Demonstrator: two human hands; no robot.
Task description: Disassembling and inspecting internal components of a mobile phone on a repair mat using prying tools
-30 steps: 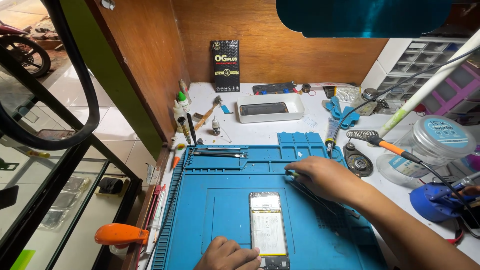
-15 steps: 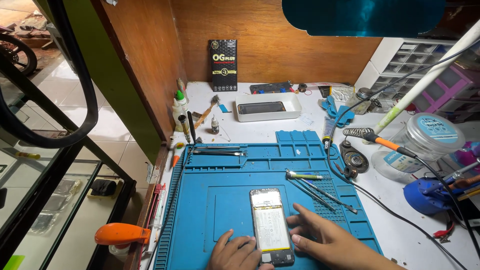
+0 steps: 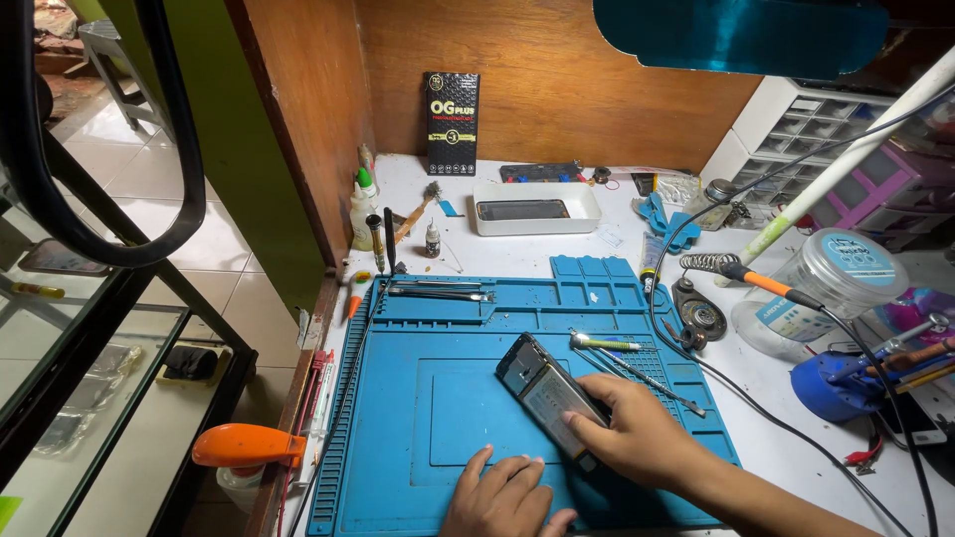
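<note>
Near the front edge of the white table, on the blue silicone work mat, lies a slim dark smartphone with a glass face. The right hand closes its fingers over the phone's lower end, thumb side pressed on the screen, so it holds the phone down against the mat. The left hand lies flat and spread on the mat just beside it, holding nothing.

I judge the phone light and stiff, with a smooth face that would slip under dry fingers and crack if bent or dropped. The narrow side rails look like the safest place to grip, rather than the glass.

Its long axis runs diagonally: the top end points toward the table's back left corner, the lower end toward the front right. A thin metal tool with a green grip lies on the mat near the top end.
</note>
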